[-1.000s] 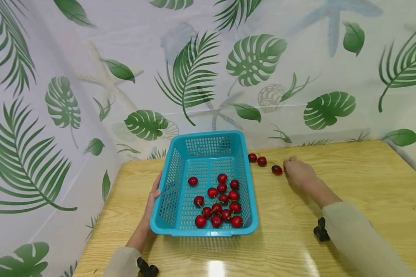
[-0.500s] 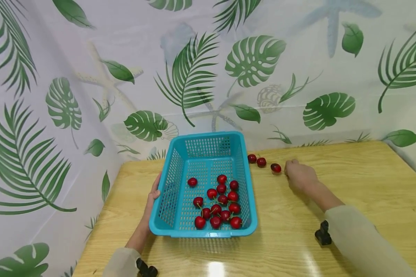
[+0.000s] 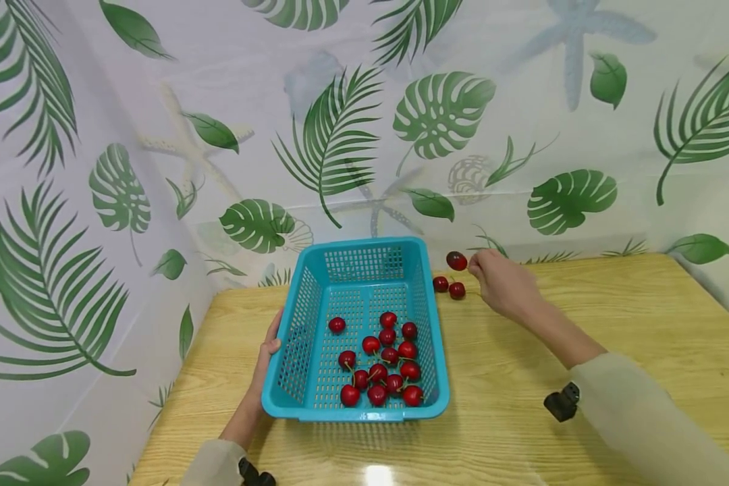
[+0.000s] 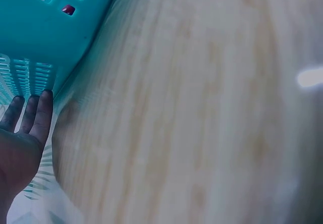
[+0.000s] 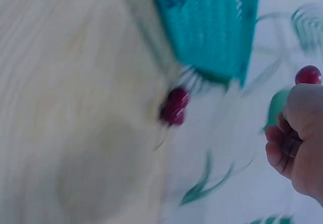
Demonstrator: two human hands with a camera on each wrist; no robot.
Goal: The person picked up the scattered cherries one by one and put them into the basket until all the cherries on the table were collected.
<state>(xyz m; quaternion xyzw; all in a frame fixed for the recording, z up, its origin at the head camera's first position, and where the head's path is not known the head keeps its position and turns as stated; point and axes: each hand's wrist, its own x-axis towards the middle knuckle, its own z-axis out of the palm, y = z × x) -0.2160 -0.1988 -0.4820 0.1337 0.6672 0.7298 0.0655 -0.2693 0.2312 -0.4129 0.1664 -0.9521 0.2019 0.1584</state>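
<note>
A blue plastic basket [image 3: 355, 416] with perforated walls stands on the table, several red cherries lying loose on its bottom. My left hand [image 3: 266, 354] rests against the basket's left side; in the left wrist view its fingers [image 4: 41, 115] lie straight along the outer wall. Above the table, right of the basket, my right hand [image 3: 505, 283] pinches a dark red cherry [image 3: 457, 261] by its stem, the fruit hanging clear of the fingertips. Two more cherries [image 3: 449, 287] lie on the table beside the basket's right wall, below the raised one.
The wooden table [image 3: 583, 317] ends at a white leaf-printed cloth [image 3: 364, 135] behind and at the left. A black camera mount sits at each wrist. The basket's far end stands close to the cloth.
My right hand has lifted the cherry off the table and moved it left and up toward the basket. The left hand and basket stay in place.
</note>
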